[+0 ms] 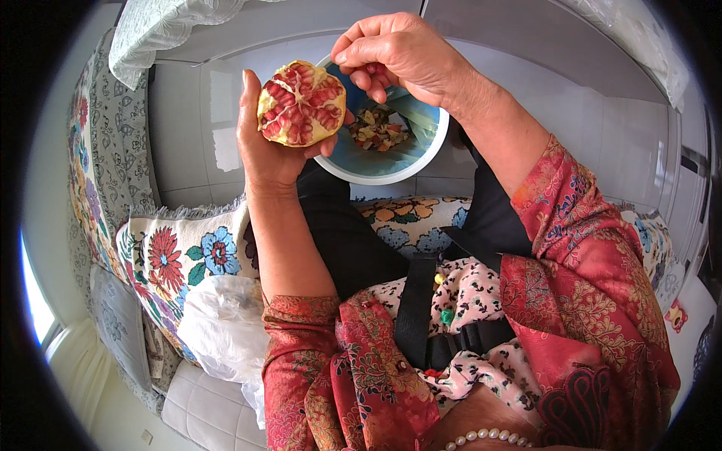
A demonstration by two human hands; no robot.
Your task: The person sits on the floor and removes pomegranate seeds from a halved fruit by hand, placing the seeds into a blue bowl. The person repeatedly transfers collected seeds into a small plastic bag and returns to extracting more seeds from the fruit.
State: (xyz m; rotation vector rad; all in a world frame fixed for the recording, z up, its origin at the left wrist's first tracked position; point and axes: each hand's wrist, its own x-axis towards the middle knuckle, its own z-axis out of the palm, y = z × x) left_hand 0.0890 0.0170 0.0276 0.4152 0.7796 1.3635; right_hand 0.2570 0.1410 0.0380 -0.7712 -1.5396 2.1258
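Observation:
My left hand cups a cut pomegranate, its open face turned up. Red seeds fill that face in wedges between pale membranes, inside a yellow rim. Up and to the right, my right hand is bent with its thumb against the index finger. A few red pomegranate seeds show within its curled fingers. Below both hands stands a white-rimmed bin with a bluish-green bag liner. Peel scraps lie at its bottom.
A white plastic bag rests on the flower-patterned sofa cover by my left arm. Pale floor tiles surround the bin. A grey panel and a white lace cloth border the far side.

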